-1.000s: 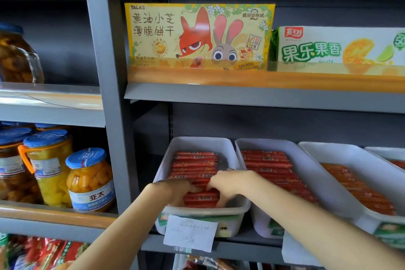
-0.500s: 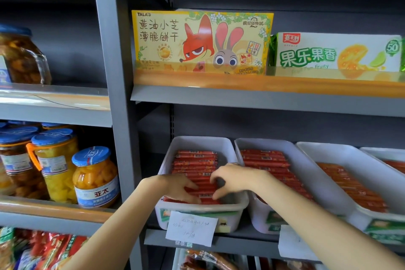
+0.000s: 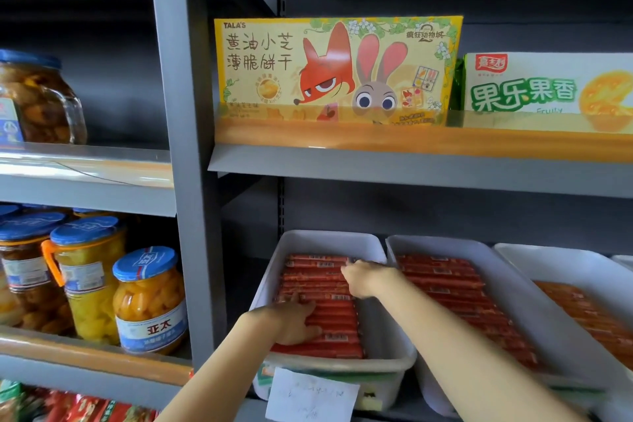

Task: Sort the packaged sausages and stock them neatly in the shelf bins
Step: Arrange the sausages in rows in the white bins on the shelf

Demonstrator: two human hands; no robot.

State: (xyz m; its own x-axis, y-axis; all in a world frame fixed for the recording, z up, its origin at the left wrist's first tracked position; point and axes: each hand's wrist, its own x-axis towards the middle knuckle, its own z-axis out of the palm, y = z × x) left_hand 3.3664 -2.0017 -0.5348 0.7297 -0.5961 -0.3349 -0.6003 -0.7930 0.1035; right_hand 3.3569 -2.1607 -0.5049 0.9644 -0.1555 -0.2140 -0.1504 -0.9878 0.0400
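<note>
Pressing sausages (image 3: pixel 320 301) in leftmost bin (image 3: pixel 394 365) | left hand (image 3: pixel 291 322) grip: flat, fingers extended, nearest rows | right hand (image 3: pixel 364 277) grip: fingers curled on far rows, hold unclear

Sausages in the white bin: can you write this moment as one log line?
left hand flat on sausages | right hand touching far rows | leftmost bin | tidying

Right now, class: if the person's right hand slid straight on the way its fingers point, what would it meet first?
The right hand points toward the shelf's back, over red packaged sausages. It would probably meet the white plastic bin's far wall first, though depth is unclear.
</note>
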